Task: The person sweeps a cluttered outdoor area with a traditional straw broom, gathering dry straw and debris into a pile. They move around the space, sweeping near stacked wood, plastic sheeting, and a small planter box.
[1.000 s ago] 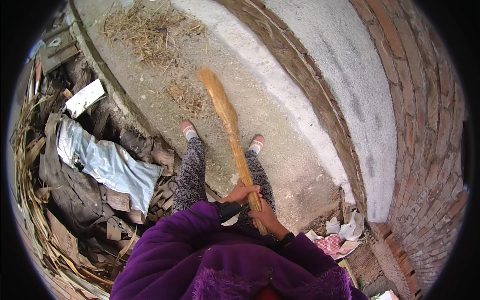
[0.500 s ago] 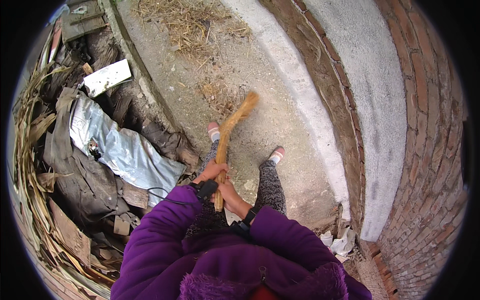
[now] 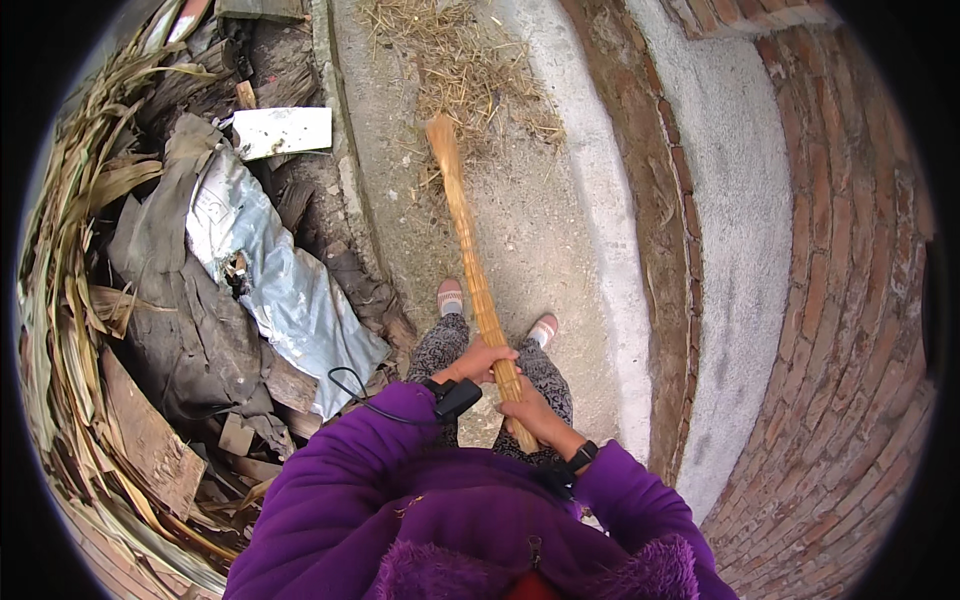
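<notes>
A straw broom (image 3: 470, 260) is grasped near its handle end by both hands, the left hand (image 3: 485, 360) clenched just above the right hand (image 3: 530, 410). From the grip it is stretched forward along the concrete path (image 3: 560, 250), its tip touching loose straw (image 3: 460, 70) near the path's far end. A silver sheet (image 3: 290, 290) is seen among rubble beside the path's left edge.
</notes>
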Action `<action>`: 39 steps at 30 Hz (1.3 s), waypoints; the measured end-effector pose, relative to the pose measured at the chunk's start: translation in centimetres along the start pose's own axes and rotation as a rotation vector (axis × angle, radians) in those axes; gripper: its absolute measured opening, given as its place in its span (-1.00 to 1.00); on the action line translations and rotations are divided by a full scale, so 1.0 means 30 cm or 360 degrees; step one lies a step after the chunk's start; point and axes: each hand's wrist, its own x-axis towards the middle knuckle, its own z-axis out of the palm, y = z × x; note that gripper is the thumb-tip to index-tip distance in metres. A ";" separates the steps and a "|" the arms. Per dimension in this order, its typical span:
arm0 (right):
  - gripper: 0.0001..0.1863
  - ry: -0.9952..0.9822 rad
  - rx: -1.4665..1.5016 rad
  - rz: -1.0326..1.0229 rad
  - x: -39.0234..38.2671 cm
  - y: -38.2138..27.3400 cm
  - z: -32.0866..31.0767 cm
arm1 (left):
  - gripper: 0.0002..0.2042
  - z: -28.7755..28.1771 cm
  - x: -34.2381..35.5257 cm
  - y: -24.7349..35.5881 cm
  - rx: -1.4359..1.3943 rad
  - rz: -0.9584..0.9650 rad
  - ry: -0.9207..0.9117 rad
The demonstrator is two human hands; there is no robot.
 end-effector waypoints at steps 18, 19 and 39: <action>-0.09 -0.0159 -0.1151 0.0347 0.152 -0.530 -0.358 | -0.80 0.205 0.323 0.128 -0.0870 0.0177 0.0123; -0.09 -0.0223 -0.1146 0.0369 0.151 -0.547 -0.381 | -0.80 0.224 0.325 0.130 -0.0934 0.0127 0.0121; -0.35 0.0114 -0.0912 -0.0409 0.683 -1.425 -0.299 | -0.84 0.086 0.648 1.240 -0.0793 0.0802 0.0068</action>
